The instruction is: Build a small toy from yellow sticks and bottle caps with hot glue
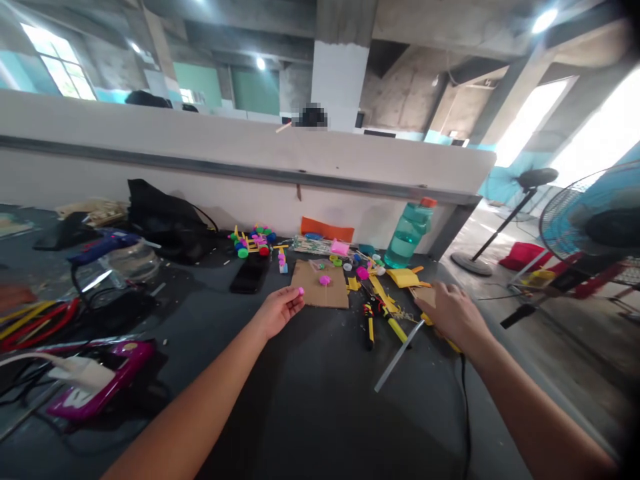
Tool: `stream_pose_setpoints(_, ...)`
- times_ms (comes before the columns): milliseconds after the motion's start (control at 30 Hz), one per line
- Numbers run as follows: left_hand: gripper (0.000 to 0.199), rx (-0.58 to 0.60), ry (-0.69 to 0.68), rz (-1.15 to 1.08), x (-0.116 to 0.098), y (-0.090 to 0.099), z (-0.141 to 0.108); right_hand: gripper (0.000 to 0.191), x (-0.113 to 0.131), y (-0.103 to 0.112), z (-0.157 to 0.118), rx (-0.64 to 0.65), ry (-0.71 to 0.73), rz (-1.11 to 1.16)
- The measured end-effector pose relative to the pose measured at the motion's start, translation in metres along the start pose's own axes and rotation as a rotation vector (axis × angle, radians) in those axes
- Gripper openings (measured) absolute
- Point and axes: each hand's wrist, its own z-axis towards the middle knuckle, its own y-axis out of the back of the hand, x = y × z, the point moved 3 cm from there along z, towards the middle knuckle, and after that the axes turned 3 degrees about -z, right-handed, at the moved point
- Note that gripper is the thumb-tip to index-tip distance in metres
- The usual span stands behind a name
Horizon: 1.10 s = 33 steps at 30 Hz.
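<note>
A small pink plastic bottle cap (301,291) is pinched in the fingertips of the left hand (277,311), just beside the flat brown cardboard piece (320,285) w/ a pink cap on a stick (325,280). The right hand (449,313) is laid over yellow-handled tools (387,319); whether its fingers grip anything can't be told. The cap is best kept level & brought in slowly; cardboard should be steadied.

daylight is blowing out the openings on the right and the window (59,67) at upper left, while ceiling lamps (544,20) are glaring. the dark table (310,400) is staying dim. edges are bending and smearing; the corners are darkening.
</note>
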Motion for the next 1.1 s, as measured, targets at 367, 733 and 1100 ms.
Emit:
stream_pose_setpoints(367, 0.011, -0.122, -0.166, -0.206, -0.021, 0.033, 0.003, 0.033, 0.255, -0.039, 0.075, 0.208, 0.437, 0.533)
stream_pose_setpoints(733, 0.01, -0.14, -0.219, -0.335, -0.028, 0.039, 0.015, 0.059, 0.342, -0.075, 0.102, 0.308, 0.352, 0.403)
stream_pose_setpoints(1100, 0.008, -0.137, -0.223, -0.292, -0.03, 0.038, 0.014, 0.034, 0.287, -0.054, 0.102, 0.287, 0.323, 0.479)
